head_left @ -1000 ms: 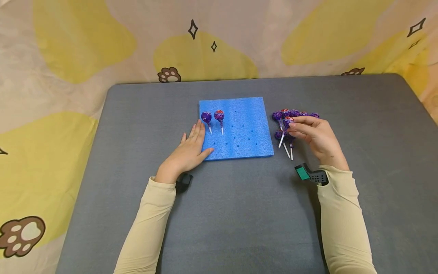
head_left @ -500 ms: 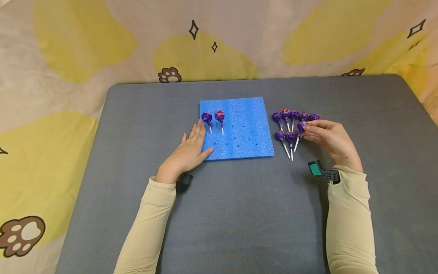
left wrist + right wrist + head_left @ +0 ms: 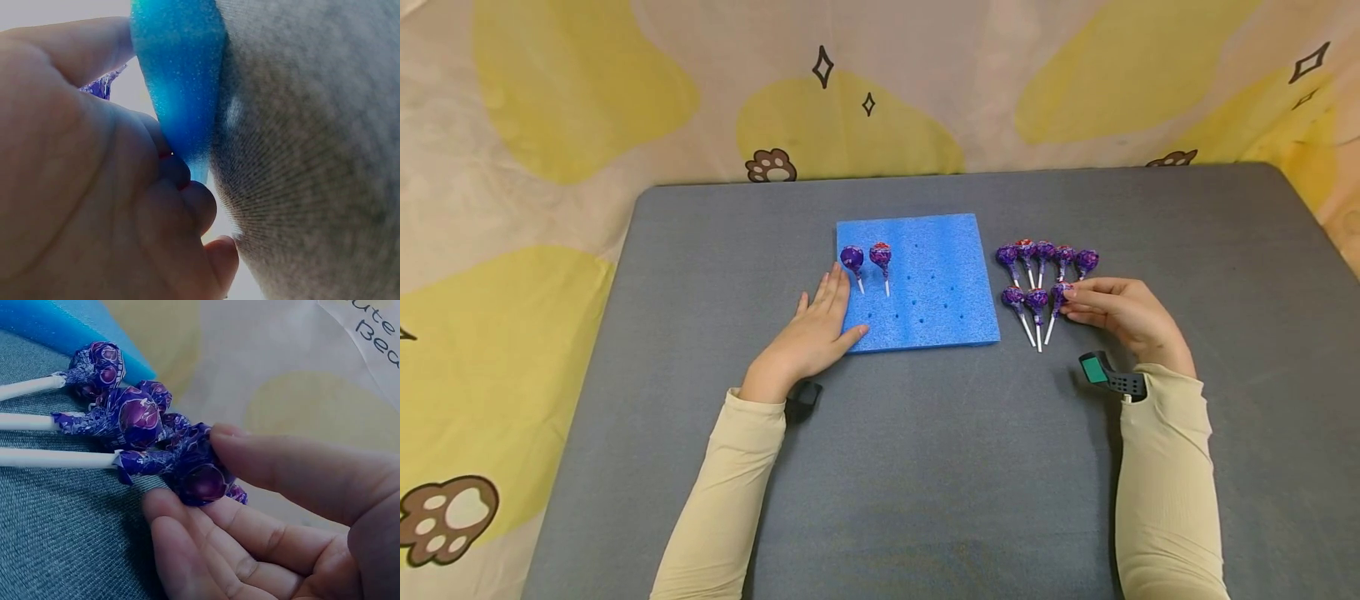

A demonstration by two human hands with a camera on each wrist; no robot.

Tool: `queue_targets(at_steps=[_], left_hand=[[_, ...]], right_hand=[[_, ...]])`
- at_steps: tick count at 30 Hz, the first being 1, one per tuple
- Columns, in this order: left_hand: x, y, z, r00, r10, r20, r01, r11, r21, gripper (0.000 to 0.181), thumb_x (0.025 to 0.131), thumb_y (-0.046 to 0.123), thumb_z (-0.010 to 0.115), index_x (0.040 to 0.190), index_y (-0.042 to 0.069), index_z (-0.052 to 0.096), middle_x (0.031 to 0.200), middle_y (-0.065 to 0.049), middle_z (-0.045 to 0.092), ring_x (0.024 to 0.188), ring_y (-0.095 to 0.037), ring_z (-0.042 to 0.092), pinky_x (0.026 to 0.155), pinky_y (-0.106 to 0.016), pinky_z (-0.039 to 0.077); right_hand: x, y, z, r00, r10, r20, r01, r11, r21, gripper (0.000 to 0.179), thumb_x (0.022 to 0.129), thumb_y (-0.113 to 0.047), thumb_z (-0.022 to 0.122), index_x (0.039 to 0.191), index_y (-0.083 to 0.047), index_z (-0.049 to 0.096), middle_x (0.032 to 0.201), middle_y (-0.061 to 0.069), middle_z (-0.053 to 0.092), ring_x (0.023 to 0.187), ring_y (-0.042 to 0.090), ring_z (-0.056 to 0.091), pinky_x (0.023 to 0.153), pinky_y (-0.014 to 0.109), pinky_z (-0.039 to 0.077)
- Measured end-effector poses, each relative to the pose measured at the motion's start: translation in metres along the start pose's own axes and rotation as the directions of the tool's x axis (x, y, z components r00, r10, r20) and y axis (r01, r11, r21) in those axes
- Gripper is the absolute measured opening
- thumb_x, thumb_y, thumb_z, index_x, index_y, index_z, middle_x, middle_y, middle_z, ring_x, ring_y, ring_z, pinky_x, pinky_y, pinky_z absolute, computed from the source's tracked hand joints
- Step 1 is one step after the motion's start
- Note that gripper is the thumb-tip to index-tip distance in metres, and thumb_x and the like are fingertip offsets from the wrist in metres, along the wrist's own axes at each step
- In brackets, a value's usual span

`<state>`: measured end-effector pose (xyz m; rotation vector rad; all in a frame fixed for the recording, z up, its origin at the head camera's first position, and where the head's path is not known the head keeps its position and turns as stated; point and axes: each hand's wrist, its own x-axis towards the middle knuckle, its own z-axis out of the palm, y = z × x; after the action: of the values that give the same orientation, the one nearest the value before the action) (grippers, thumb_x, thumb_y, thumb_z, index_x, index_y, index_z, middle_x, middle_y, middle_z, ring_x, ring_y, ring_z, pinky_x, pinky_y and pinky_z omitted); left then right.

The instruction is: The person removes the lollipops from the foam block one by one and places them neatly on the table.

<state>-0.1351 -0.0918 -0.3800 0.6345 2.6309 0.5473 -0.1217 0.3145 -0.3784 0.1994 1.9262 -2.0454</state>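
A blue foam board (image 3: 955, 250) dotted with small holes lies on the table. Two purple-wrapped lollipops (image 3: 881, 252) stand in its left part on white sticks. My left hand (image 3: 808, 333) rests along the board's left edge with straight fingers, the thumb over its front corner. In the left wrist view the hand lies against the board's side (image 3: 187, 94). My right hand (image 3: 1131, 321) pinches the wrapped head of a lollipop (image 3: 203, 478) between thumb and fingers. That lollipop is at the right end of the front row, its stick pointing toward the person.
Beside the held one lie two more lollipops (image 3: 1036, 302). Behind them is a row of several others (image 3: 1045, 250), right of the board. The grey table (image 3: 925, 467) ends at a patterned cloth (image 3: 925, 83) at the back.
My right hand has moved right and then toward the person, bringing its lollipop from over the pile to the right end of the front row. The left hand has stayed put.
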Motion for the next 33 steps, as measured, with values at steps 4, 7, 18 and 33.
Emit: queue_targets(at_steps=[4, 7, 18, 33], left_hand=[[0.0005, -0.0002, 0.0003, 1.0, -0.002, 0.001, 0.002, 1.0, 0.0, 0.077, 0.101, 0.04, 0.038, 0.148, -0.003, -0.004, 0.155, -0.014, -0.015, 0.142, -0.027, -0.011, 0.112, -0.05, -0.002], [0.0007, -0.0002, 0.0004, 1.0, -0.006, 0.005, 0.006, 1.0, 0.002, 0.077, 0.101, 0.04, 0.038, 0.148, -0.003, -0.005, 0.155, -0.014, -0.015, 0.142, -0.027, -0.011, 0.112, -0.05, -0.002], [0.0003, -0.0001, -0.0001, 1.0, -0.005, 0.006, 0.005, 1.0, 0.002, 0.077, 0.101, 0.04, 0.038, 0.148, -0.003, -0.005, 0.155, -0.014, -0.015, 0.142, -0.026, -0.011, 0.112, -0.05, -0.002], [-0.0004, 0.0014, -0.0009, 1.0, -0.006, 0.006, 0.006, 1.0, -0.003, 0.077, 0.101, 0.039, 0.039, 0.148, -0.003, -0.004, 0.155, -0.014, -0.015, 0.142, -0.027, -0.011, 0.112, -0.051, -0.002]], right_hand=[[0.0005, 0.0004, 0.0003, 1.0, 0.007, -0.005, -0.007, 1.0, 0.0, 0.02, 0.091, 0.0, 0.059, 0.083, -0.012, 0.074, 0.083, 0.001, 0.07, 0.075, 0.011, 0.068, 0.069, 0.022, 0.054], [0.0007, -0.0008, 0.0017, 1.0, 0.015, -0.019, -0.016, 1.0, -0.025, 0.019, 0.09, -0.001, 0.061, 0.082, -0.013, 0.074, 0.083, 0.0, 0.07, 0.074, 0.01, 0.068, 0.068, 0.022, 0.054], [0.0027, -0.0015, 0.0047, 0.998, 0.039, -0.059, -0.044, 0.994, -0.1, 0.017, 0.089, -0.004, 0.065, 0.08, -0.016, 0.073, 0.082, -0.003, 0.069, 0.072, 0.009, 0.068, 0.066, 0.021, 0.054], [0.0028, 0.0, 0.0085, 0.994, 0.001, -0.112, -0.038, 0.943, -0.332, 0.004, 0.088, -0.018, 0.068, 0.087, -0.015, 0.07, 0.08, -0.01, 0.069, 0.073, 0.006, 0.067, 0.067, 0.022, 0.054]])
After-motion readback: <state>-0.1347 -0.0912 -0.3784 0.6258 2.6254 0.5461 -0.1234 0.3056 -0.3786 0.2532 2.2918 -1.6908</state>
